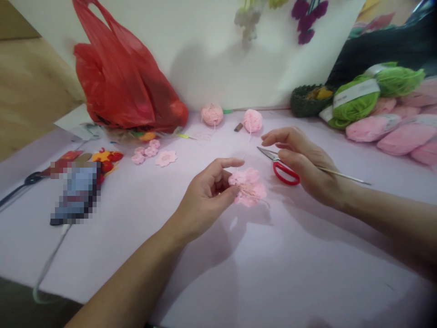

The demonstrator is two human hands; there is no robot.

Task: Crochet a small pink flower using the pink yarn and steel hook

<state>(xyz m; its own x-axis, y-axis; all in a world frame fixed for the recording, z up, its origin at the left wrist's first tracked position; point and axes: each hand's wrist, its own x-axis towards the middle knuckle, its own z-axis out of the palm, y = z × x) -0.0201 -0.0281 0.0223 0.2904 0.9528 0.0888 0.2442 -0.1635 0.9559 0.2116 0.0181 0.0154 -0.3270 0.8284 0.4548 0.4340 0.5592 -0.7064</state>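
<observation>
My left hand (208,191) pinches a pink crocheted flower piece (251,187) between thumb and fingers, its index finger stretched out above. A strand of pink yarn runs from the piece up to a pink yarn ball (252,120). To the right, my right hand (307,166) has a slim crochet hook (351,177) lodged in it; the shaft sticks out past the back of the hand, and its working end is hidden. The right thumb and index finger are apart. Red-handled scissors (286,175) lie on the table beside and partly behind my right thumb.
A second yarn ball (212,114), small pink flowers (166,158) and a red plastic bag (126,77) are at the back left. Green skeins (357,100), pink skeins (406,136) and a dark green basket (309,101) stand at the right. A blurred device (77,193) with a cable lies left.
</observation>
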